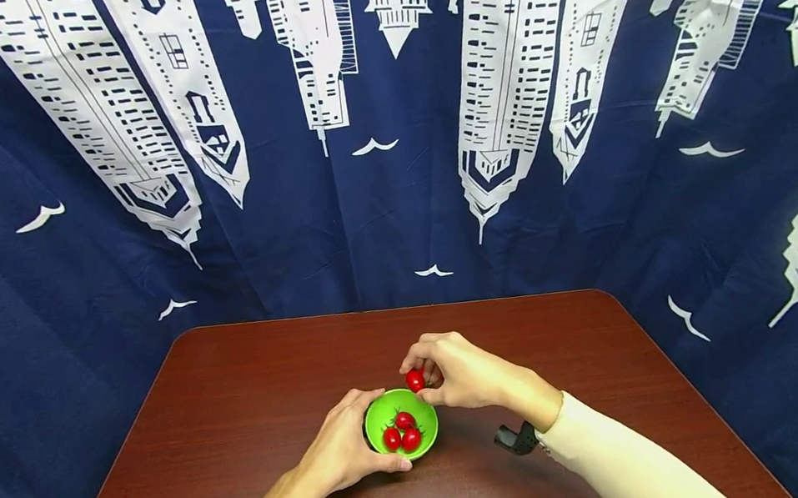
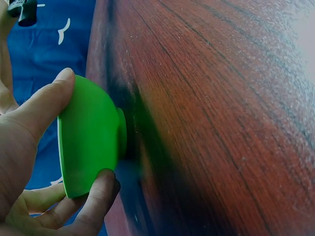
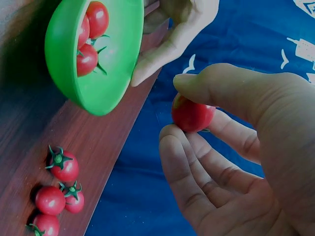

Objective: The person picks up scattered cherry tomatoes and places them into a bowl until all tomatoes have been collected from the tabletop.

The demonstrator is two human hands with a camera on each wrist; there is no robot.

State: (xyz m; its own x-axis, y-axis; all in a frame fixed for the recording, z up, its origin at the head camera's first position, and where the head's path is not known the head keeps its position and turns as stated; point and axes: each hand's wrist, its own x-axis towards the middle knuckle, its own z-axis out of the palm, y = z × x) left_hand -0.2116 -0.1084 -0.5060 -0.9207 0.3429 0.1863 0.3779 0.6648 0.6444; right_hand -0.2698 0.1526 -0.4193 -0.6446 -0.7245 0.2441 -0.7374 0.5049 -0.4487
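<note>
Red tomato (image 1: 415,380) clamped in right fingers (image 3: 179,164) could, if squeezed unevenly, miss the bowl (image 1: 381,413) clasped by left fingers (image 2: 96,202), rolling toward the far edge of the table (image 1: 238,405).

Three red tomatoes (image 1: 410,433) lie in one green bowl (image 1: 425,415), one tomato (image 1: 415,380) is in the right grip (image 1: 464,373) and four tomatoes (image 3: 54,197) rest on one desk (image 1: 272,375): eight altogether. Counting the left grip (image 1: 349,442), two grips show, with two cream sleeves (image 1: 623,459).
</note>
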